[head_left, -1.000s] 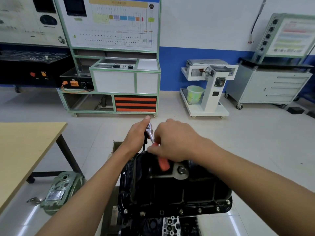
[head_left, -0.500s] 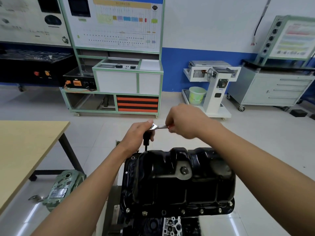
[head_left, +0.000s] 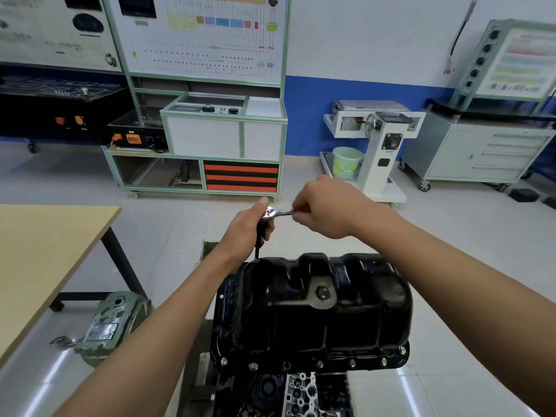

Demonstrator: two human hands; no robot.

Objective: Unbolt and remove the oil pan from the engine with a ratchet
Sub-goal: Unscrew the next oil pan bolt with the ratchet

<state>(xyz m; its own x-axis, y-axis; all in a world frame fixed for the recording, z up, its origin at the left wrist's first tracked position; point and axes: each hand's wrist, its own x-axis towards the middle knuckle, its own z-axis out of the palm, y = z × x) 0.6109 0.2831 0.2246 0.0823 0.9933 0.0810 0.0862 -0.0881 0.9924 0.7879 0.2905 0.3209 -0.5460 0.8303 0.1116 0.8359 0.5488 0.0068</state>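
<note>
I have the left hand with its grip curled round the black extension bar just under the head of the ratchet, thumb up beside the head. The right hand holds the ratchet's handle in its grip, level, out to the right (a sliver of red shows in the fist). The bar drops to the far left edge of the oil pan, which sits black and upturned on the engine right below me, bolts along its near flange. A table stands to the left
</note>
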